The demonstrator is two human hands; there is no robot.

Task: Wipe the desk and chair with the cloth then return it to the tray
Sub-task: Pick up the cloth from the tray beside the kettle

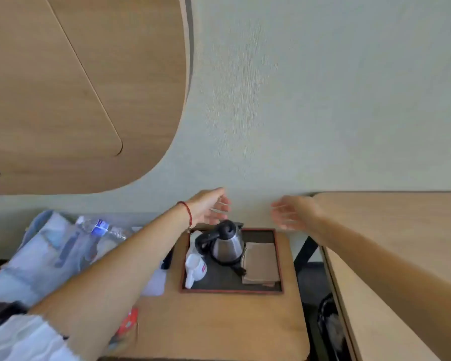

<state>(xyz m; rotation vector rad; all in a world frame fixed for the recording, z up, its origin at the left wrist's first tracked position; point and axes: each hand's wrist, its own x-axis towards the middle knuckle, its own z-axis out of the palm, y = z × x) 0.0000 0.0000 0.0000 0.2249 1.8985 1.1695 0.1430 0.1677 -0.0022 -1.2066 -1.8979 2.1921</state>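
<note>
A folded tan cloth [261, 261] lies in the right part of a dark tray with a red rim [232, 291]. The tray rests on a small wooden table [219, 324]. My left hand [210, 207], with a red string on its wrist, is raised above the tray's far edge, fingers spread and empty. My right hand [294, 212] hovers to the right, blurred, fingers apart, holding nothing. Both hands are well above the cloth and apart from it. A wooden desk top [391, 241] stretches along the right.
In the tray stand a steel kettle with a black handle [225, 243] and a white cup [195, 268]. A plastic water bottle [99, 227] and light blue fabric [44, 251] lie at the left. A curved wooden panel [76, 87] hangs on the wall. A dark gap separates table and desk.
</note>
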